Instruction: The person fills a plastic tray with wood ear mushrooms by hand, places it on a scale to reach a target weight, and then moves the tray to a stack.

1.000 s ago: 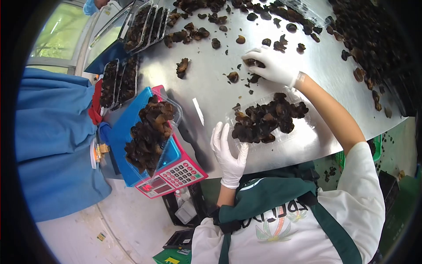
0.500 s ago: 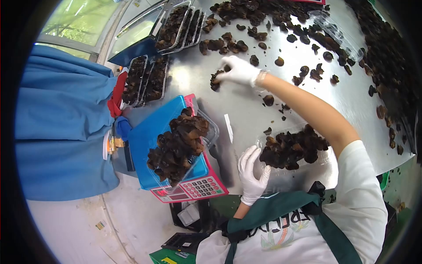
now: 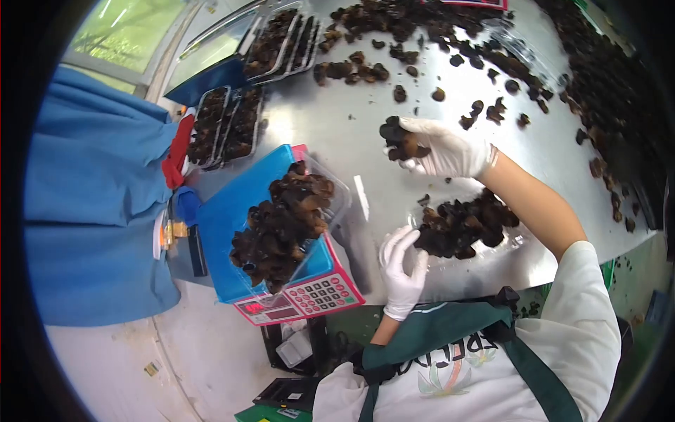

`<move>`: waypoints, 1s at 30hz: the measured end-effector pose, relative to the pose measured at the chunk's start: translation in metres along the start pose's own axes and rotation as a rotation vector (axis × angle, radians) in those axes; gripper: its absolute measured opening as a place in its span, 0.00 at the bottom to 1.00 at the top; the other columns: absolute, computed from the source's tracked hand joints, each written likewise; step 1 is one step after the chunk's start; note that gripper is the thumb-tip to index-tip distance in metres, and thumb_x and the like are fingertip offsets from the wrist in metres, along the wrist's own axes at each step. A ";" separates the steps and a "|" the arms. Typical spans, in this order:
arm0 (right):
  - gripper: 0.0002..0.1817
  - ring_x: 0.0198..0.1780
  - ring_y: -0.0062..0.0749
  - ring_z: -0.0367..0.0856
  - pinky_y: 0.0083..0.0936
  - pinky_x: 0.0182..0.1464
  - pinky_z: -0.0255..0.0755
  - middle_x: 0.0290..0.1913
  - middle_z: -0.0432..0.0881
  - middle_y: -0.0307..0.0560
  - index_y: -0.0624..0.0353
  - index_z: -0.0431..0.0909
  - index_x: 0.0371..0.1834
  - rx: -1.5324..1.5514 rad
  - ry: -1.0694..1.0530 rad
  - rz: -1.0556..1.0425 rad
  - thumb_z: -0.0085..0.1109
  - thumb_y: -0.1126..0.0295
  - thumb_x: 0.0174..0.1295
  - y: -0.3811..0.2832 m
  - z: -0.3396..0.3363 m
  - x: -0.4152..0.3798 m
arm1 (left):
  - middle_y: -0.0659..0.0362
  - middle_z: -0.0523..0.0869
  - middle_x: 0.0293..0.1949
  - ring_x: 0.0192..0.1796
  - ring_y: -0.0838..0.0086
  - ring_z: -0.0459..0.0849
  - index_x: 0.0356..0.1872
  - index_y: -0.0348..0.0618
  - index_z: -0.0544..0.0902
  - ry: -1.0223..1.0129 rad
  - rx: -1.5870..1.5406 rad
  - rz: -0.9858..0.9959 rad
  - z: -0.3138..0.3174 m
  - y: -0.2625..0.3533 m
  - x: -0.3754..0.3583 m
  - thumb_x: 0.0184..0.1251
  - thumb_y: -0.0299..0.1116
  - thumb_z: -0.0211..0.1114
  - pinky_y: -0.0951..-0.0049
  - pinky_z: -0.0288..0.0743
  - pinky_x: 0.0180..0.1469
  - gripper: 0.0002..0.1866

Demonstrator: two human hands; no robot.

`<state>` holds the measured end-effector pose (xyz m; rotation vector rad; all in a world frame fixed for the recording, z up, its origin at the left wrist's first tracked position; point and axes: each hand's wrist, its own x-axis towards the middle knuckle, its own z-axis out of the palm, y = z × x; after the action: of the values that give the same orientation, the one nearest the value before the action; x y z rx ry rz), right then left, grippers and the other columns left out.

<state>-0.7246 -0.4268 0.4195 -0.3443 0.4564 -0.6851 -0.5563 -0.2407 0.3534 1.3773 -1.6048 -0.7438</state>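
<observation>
My right hand (image 3: 450, 149), in a white glove, is closed around a small clump of dark brown wood ear mushrooms (image 3: 402, 139) above the table. Below it lies a clear plastic tray (image 3: 517, 243) heaped with wood ear mushrooms (image 3: 467, 224). At the tray's left end is my gloved left hand (image 3: 404, 274), its fingers and thumb curved at the edge, with a gap between them. To the left, another filled clear tray (image 3: 341, 200) sits at a slant on a blue and pink digital scale (image 3: 225, 235), whose red display is lit.
Filled trays (image 3: 242, 126) stand at the far left, and more (image 3: 274, 46) are stacked behind them. Loose mushrooms (image 3: 376, 17) cover the back of the metal table (image 3: 316, 112), with a large pile (image 3: 612, 98) at right. A white strip (image 3: 361, 197) lies beside the scale.
My right hand has lifted the mushroom clump off the table and brought it right and toward me, nearer the tray. My left hand stays at the tray's end. The scale's tray is still in place.
</observation>
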 end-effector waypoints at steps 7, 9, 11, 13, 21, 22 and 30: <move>0.18 0.45 0.25 0.79 0.22 0.48 0.74 0.46 0.80 0.43 0.60 0.72 0.58 -0.636 0.324 -0.325 0.52 0.61 0.70 0.026 -0.020 -0.135 | 0.51 0.80 0.53 0.59 0.61 0.76 0.47 0.38 0.83 0.012 -0.028 0.009 0.003 0.001 -0.001 0.55 0.21 0.63 0.64 0.65 0.64 0.16; 0.13 0.44 0.23 0.77 0.23 0.47 0.72 0.44 0.79 0.40 0.60 0.74 0.50 -1.043 0.547 -0.405 0.55 0.65 0.68 0.023 -0.016 -0.166 | 0.51 0.80 0.53 0.59 0.61 0.76 0.47 0.38 0.83 0.016 -0.011 0.040 0.004 -0.001 0.000 0.55 0.22 0.64 0.64 0.65 0.64 0.16; 0.11 0.43 0.26 0.77 0.25 0.48 0.72 0.44 0.79 0.42 0.60 0.74 0.48 -1.425 0.654 -0.507 0.57 0.68 0.65 0.033 -0.037 -0.184 | 0.52 0.80 0.53 0.59 0.61 0.76 0.47 0.39 0.83 0.007 0.027 0.062 0.004 0.003 0.001 0.55 0.22 0.64 0.63 0.65 0.64 0.16; 0.12 0.46 0.37 0.79 0.28 0.51 0.73 0.45 0.78 0.49 0.58 0.75 0.48 -1.763 0.734 -0.457 0.60 0.69 0.62 0.047 -0.036 -0.192 | 0.53 0.81 0.53 0.59 0.60 0.76 0.47 0.40 0.83 0.025 0.079 0.104 0.004 0.007 0.002 0.54 0.22 0.64 0.62 0.64 0.65 0.17; 0.19 0.38 0.38 0.81 0.30 0.47 0.74 0.44 0.82 0.54 0.57 0.75 0.59 -1.664 0.819 -0.592 0.47 0.78 0.66 0.029 -0.027 -0.213 | 0.54 0.82 0.50 0.56 0.57 0.78 0.44 0.40 0.83 0.040 0.164 0.399 -0.023 0.032 -0.023 0.47 0.21 0.65 0.60 0.70 0.60 0.18; 0.18 0.36 0.34 0.81 0.28 0.46 0.74 0.42 0.82 0.52 0.59 0.77 0.57 -1.623 0.834 -0.662 0.46 0.79 0.66 0.024 -0.038 -0.217 | 0.54 0.83 0.48 0.54 0.57 0.79 0.43 0.40 0.84 0.043 0.182 0.428 -0.032 0.036 -0.027 0.46 0.21 0.65 0.61 0.72 0.58 0.18; 0.09 0.32 0.16 0.66 0.15 0.34 0.62 0.31 0.72 0.37 0.67 0.79 0.37 -1.316 1.184 -0.873 0.47 0.78 0.63 0.052 -0.192 -0.297 | 0.54 0.84 0.44 0.44 0.65 0.82 0.40 0.39 0.83 0.458 0.334 0.408 -0.187 0.015 -0.049 0.63 0.38 0.57 0.64 0.75 0.46 0.14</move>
<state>-0.9980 -0.2192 0.3191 -1.4454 1.9752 -1.3510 -0.3957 -0.1724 0.4380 1.2672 -1.5990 0.0861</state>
